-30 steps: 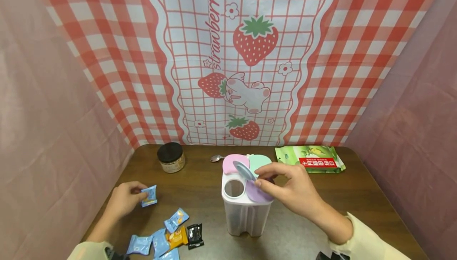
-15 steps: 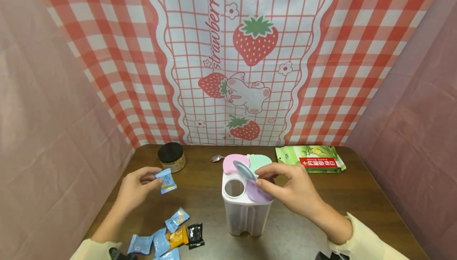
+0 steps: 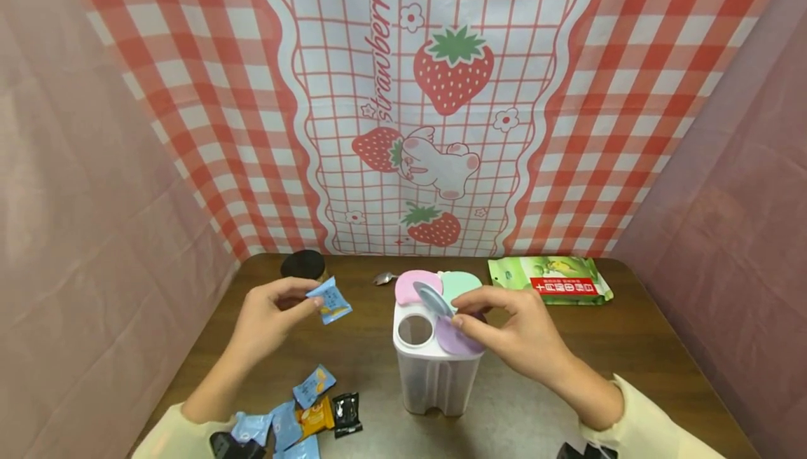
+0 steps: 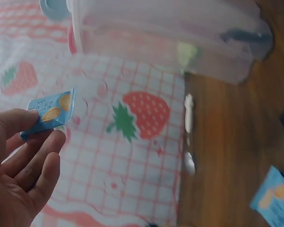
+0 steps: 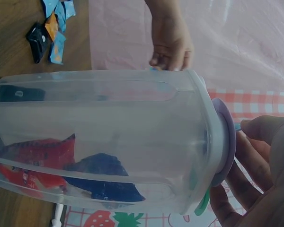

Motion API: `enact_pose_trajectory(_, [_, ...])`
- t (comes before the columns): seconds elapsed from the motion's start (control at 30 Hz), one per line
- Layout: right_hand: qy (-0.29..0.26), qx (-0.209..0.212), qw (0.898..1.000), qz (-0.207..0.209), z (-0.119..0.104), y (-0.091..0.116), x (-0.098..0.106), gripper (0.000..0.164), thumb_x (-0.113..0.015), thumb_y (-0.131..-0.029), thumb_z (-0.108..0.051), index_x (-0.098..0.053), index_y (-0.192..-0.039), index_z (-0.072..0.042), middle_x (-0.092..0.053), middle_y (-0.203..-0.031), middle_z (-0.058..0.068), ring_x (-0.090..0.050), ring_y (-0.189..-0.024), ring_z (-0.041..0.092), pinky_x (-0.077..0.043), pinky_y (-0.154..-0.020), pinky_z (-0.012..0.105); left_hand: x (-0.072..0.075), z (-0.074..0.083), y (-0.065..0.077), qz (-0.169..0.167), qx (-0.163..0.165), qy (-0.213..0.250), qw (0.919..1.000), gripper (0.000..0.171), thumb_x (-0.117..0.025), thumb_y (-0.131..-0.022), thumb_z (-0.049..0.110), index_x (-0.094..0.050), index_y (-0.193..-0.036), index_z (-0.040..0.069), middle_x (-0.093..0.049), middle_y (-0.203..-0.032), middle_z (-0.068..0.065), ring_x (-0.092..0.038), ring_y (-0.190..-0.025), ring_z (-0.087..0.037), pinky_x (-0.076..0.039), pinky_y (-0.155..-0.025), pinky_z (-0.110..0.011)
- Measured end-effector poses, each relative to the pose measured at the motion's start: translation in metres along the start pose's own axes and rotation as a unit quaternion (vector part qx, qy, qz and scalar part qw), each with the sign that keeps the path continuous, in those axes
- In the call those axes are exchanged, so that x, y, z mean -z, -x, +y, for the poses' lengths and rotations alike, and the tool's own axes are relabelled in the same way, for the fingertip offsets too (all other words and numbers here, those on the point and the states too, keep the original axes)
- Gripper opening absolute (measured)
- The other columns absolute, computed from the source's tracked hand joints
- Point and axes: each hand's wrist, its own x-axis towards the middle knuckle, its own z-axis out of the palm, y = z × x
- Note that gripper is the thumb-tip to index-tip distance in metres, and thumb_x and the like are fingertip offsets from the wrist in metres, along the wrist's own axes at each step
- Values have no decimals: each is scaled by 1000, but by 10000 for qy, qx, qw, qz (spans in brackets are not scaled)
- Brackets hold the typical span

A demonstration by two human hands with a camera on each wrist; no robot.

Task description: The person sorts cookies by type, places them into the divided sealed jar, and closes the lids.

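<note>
My left hand [image 3: 267, 319] pinches a small blue snack packet [image 3: 330, 300] between thumb and fingers, above the table and left of the container; the left wrist view shows yellow pictures on the packet [image 4: 50, 111]. With thumb and fingertips, my right hand [image 3: 520, 329] holds up the blue-grey flap lid [image 3: 432, 299] of a clear storage container [image 3: 436, 382]. Beneath that raised lid shows a round opening [image 3: 415, 331]. Pink [image 3: 416, 285], green and purple lids cover the other sections. Through the wall, the right wrist view shows a red packet [image 5: 35, 158] and a dark blue packet [image 5: 104, 177] inside.
Several blue packets [image 3: 314, 385], an orange packet [image 3: 316, 417] and a black packet [image 3: 347, 414] lie at the front left. Behind my left hand stands a black-lidded jar [image 3: 303, 264]. A spoon [image 3: 384, 278] and a green wipes pack [image 3: 551, 280] lie at the back.
My left hand has risen and moved right and away from me with the blue packet, now overlapping the jar. The right hand stays in place, holding the flap lid up.
</note>
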Motion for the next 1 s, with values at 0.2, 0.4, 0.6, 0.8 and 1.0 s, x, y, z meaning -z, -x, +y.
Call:
enact_pose_trajectory(0.2, [40, -28, 10000, 28, 0, -2, 0, 19, -85, -83, -7, -79, -99, -15, -77, -85, -7, -71, -73, 7, -58, -65, 24, -13, 25, -10, -161, -365, 500, 9980, 19, -81, -90, 17, -78, -107, 10, -79, -91, -6, -73, -78, -10, -59, -69, -25])
enact_pose_trajectory(0.4, [69, 0, 10000, 36, 0, -2, 0, 19, -85, -83, -7, -80, -98, -17, -77, -86, -7, -71, -73, 7, -58, -66, 24, -26, 44, -11, -390, -705, 1110, 9906, 15, -81, -89, 10, -78, -103, 10, -79, -92, -6, -74, -76, -17, -60, -66, -28])
enact_pose_trajectory(0.6, [55, 13, 10000, 29, -1, -2, -1, 20, -85, -83, -6, -80, -99, -16, -77, -87, -7, -70, -73, 7, -58, -66, 24, -36, 60, -5, -662, -814, 1534, 9826, 11, -79, -90, 9, -79, -101, 10, -79, -94, -6, -71, -73, -18, -57, -63, -28])
enact_pose_trajectory(0.8, [75, 14, 10000, 49, -1, -1, -1, 20, -85, -83, -6, -80, -99, -16, -78, -87, -7, -70, -73, 7, -58, -65, 24, -47, 68, -1, -843, -531, 1715, 9801, 10, -81, -89, 13, -79, -99, 11, -78, -93, -5, -70, -74, -19, -57, -64, -27])
enact_pose_trajectory(1.0, [80, 6, 10000, 34, -1, -2, -1, 20, -85, -83, -6, -80, -99, -16, -77, -87, -7, -70, -73, 7, -58, -66, 24, -58, 70, 0, -935, -697, 1621, 9799, 9, -80, -89, 11, -79, -98, 9, -78, -92, -6, -72, -75, -19, -59, -65, -28])
